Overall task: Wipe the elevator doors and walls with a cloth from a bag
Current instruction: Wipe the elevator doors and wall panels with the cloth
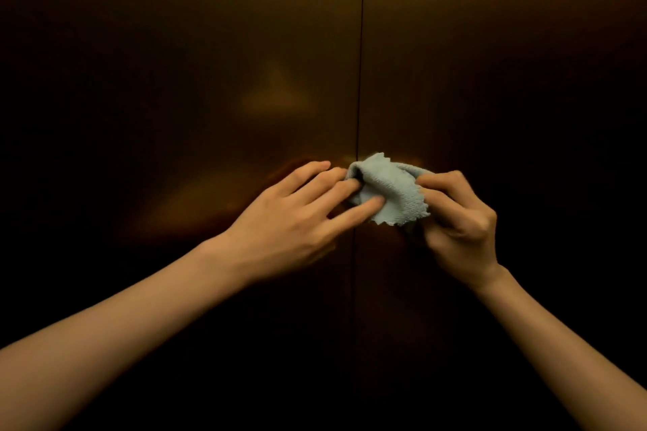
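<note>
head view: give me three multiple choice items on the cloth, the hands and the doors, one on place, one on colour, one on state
1. Where is the cloth?
A. in front of the seam between the elevator doors
B. on the floor
C. draped over a forearm

2. What colour is the cloth?
A. red
B. pale blue-grey
C. black

3. How do the hands hold it?
A. neither touches it
B. only the left hand
C. both, with the right hand curled round its edge

Answers:
1 A, it is bunched up over the dark seam line.
2 B, it shows light against the bronze panels.
3 C, left fingers pinch its near edge and right fingers grip the far side.
</note>
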The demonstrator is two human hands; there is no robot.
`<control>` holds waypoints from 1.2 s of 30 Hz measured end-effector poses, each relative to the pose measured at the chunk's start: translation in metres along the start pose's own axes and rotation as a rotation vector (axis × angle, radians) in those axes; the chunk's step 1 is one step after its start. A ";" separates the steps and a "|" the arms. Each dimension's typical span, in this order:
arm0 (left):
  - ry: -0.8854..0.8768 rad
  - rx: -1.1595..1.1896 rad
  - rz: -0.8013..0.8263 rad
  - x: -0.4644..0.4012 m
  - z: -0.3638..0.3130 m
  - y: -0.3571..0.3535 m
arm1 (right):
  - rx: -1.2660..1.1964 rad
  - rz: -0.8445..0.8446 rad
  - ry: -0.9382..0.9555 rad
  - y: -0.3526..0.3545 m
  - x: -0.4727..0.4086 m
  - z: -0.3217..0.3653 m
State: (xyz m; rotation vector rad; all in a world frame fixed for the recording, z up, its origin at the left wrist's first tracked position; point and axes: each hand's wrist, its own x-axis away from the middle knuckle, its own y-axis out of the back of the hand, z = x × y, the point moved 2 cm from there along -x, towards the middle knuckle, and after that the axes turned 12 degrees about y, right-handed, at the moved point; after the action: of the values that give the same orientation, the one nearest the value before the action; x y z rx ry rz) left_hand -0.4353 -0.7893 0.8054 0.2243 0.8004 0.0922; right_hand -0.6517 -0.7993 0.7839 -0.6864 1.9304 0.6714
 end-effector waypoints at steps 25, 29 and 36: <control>0.273 0.090 0.116 0.041 -0.042 0.005 | 0.074 0.129 -0.008 -0.022 0.019 0.031; 0.188 0.092 0.199 0.072 -0.061 -0.003 | 0.010 0.231 0.002 -0.027 0.050 0.051; 0.233 0.092 0.188 0.049 -0.055 0.003 | -0.051 0.191 -0.194 -0.023 0.048 0.053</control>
State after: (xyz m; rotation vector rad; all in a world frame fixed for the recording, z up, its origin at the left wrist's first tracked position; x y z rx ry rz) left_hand -0.4409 -0.7687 0.7345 0.3805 1.0155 0.2630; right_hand -0.6227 -0.7872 0.7160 -0.4524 1.8171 0.8757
